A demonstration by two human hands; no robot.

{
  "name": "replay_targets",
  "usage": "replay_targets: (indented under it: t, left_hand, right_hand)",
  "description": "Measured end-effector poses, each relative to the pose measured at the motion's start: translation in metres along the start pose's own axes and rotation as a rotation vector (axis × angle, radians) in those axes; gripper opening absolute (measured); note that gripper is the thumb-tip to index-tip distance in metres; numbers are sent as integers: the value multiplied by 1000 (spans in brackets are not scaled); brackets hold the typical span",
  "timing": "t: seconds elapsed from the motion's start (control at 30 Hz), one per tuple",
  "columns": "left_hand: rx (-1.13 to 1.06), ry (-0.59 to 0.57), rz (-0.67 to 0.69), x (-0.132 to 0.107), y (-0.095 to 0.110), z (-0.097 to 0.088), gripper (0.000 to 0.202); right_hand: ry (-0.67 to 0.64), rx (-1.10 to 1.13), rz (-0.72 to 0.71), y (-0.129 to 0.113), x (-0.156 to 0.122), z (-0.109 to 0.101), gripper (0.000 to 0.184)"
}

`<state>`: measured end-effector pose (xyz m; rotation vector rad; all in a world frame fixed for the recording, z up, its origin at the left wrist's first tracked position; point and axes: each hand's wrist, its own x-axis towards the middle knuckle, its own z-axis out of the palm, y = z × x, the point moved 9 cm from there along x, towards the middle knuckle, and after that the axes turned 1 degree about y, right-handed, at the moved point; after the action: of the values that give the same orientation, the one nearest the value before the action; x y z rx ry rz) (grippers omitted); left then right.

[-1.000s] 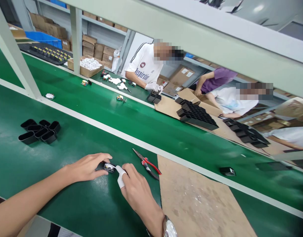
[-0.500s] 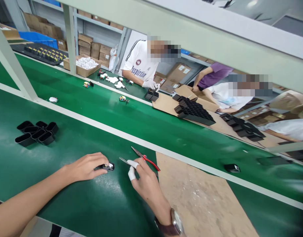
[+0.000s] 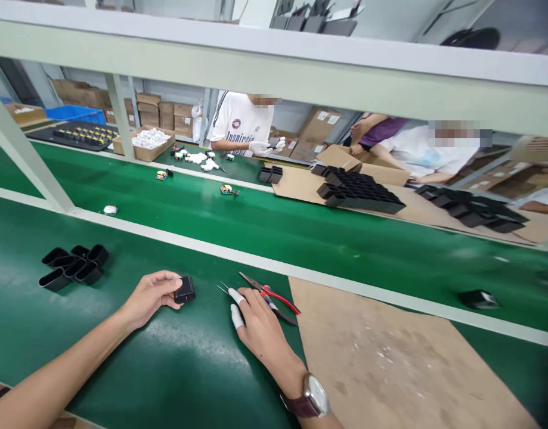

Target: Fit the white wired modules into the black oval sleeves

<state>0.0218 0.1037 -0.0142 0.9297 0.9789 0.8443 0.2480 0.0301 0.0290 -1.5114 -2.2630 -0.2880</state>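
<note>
My left hand grips a small black plastic case between thumb and fingers, just above the green bench. The case's smooth dark side faces up, with a small red mark on its near edge. White finger cots cover the thumb and index finger of my right hand, which is closed on thin metal tweezers pointing left towards the case. Beside the right hand's fingers lie red-and-black handled pliers, jaws pointing away to the left.
Several black open sleeves stand at left. Cardboard covers the bench at right. Beyond a pale rail runs a green conveyor belt carrying small circuit assemblies and a black case. Co-workers sit across; a frame beam crosses above.
My left hand has turned the case, so its smooth side shows instead of the open end with parts inside. My right hand stays near the pliers with the tweezers. The camera view has tilted.
</note>
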Motion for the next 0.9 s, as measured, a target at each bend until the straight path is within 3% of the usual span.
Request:
replay_targets:
  t: [0.07, 0.17, 0.23, 0.37, 0.47, 0.53, 0.67, 0.83, 0.9]
  left_hand:
    - [121, 16, 90, 2, 8, -1, 39]
    - [483, 58, 332, 15, 32, 2, 34]
    - [662, 116, 450, 36, 52, 0, 30]
    - [849, 308, 564, 95, 101, -22, 16]
    - [980, 406, 576, 126, 123, -35, 12]
    - [1067, 403, 573, 134, 126, -38, 21]
    - [1232, 412, 557, 127, 132, -48, 62]
    - [1306, 700, 399, 115, 155, -100, 55]
    - [1311, 744, 361, 113, 161, -112, 49]
  right_hand:
    - [38, -49, -20, 6, -5, 1, 42]
    - [109, -102, -40, 11, -10, -1, 43]
    - [153, -82, -55, 9, -10, -5, 41]
    - [207, 6, -105, -3, -13, -13, 38]
    - [219, 53, -126, -7, -17, -19, 44]
    - [222, 64, -125, -6, -20, -23, 47]
    - [255, 95, -98, -5, -20, -34, 43]
    - [406, 315, -61, -7, -10, -70, 18]
    - [461, 502, -37, -2, -9, -92, 15]
